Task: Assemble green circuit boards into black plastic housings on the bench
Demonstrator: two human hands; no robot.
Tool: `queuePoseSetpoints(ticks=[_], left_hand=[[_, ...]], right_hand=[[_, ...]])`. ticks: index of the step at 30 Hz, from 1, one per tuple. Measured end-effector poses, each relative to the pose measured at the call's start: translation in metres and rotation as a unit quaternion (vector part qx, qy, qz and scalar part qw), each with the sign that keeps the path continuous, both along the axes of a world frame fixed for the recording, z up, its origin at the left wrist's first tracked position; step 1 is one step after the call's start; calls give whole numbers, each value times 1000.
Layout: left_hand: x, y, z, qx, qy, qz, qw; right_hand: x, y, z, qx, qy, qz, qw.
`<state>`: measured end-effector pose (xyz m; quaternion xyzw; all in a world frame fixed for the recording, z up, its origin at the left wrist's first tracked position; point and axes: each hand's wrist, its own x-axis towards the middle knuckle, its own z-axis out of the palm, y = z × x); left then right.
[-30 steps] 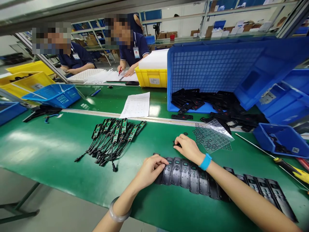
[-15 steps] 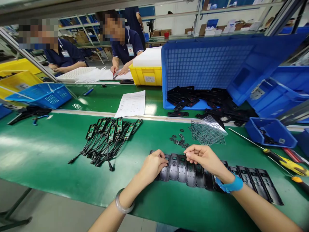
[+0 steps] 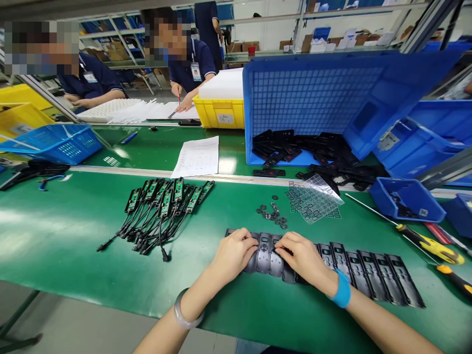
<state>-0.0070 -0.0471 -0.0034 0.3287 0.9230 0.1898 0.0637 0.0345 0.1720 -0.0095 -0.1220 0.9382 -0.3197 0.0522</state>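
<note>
A row of black plastic housings (image 3: 263, 255) with small cut-outs lies side by side on the green bench. Over the left end of this row, my left hand (image 3: 236, 250) is closed, thumb and forefinger pinched down against a housing; its fingertips' contents are hidden. My right hand (image 3: 300, 253) is pinched at the upper part of a housing a little further right, and whatever lies between its fingertips is too small to make out. Just beyond the row sits a loose pile of small dark round pieces (image 3: 273, 215). Beside it are clear sheets of small dark square frames (image 3: 313, 199).
Green circuit boards with black cables (image 3: 165, 204) are heaped at left. A tilted blue crate (image 3: 313, 93) holds black covers (image 3: 295, 145). Screwdrivers (image 3: 424, 242) and a small blue bin (image 3: 403, 199) lie right. A paper sheet (image 3: 195, 156) lies behind; co-workers sit across.
My right hand has come down and slightly left, from near the small round pieces onto a housing in the row. My left hand stays at the row's left end. The view shifts slightly.
</note>
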Motion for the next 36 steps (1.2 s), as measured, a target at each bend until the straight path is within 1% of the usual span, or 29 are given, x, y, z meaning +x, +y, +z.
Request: queuePoseSetpoints(ticks=[2, 4, 6, 9, 11, 13, 14, 16, 18, 20, 21, 23, 26, 29, 31, 34, 36], left_hand=[[3, 6, 0, -32, 25, -43, 998], [7, 13, 0, -97, 42, -92, 990], [12, 20, 0, -146, 47, -126, 980], [15, 29, 7, -159, 36, -154, 974], [10, 32, 15, -156, 26, -163, 974], [-5, 32, 23, -139, 16, -161, 977], [-15, 32, 26, -125, 13, -154, 980], [-38, 29, 27, -92, 13, -124, 988], [-60, 28, 24, -65, 22, -73, 995], [-77, 29, 16, -45, 29, -27, 998], [-82, 31, 11, -35, 29, -14, 999], [-88, 35, 3, -15, 23, -12, 1000], [-91, 42, -5, 4, 13, -22, 1000], [-94, 47, -8, 7, 13, -16, 1000], [-96, 50, -8, 5, 14, -12, 1000], [-97, 56, -4, -7, 17, -19, 1000], [-96, 60, -1, -23, 18, -27, 999]], right_hand=[[0, -3, -2, 34, 10, 2, 999], [0, -5, -2, 64, 16, 6, 998], [-1, -6, -1, 90, 19, 19, 996], [-5, -5, 5, 118, 20, 50, 992], [-12, -3, 12, 123, 13, 78, 989], [-25, -1, 17, 117, 10, 92, 989], [-33, 0, 19, 114, 12, 87, 990], [-52, -1, 19, 116, 22, 50, 992], [-70, -4, 16, 123, 31, 5, 992], [-84, -8, 12, 120, 32, -22, 992], [-88, -9, 11, 112, 31, -27, 993], [-91, -9, 11, 83, 30, -32, 996], [-81, 0, 19, 12, 26, -34, 999], [-60, 17, 25, -74, -6, -32, 997], [-43, 28, 26, -123, -33, -33, 991], [-20, 41, 25, -162, -59, -36, 984], [-7, 45, 23, -162, -62, -35, 984]])
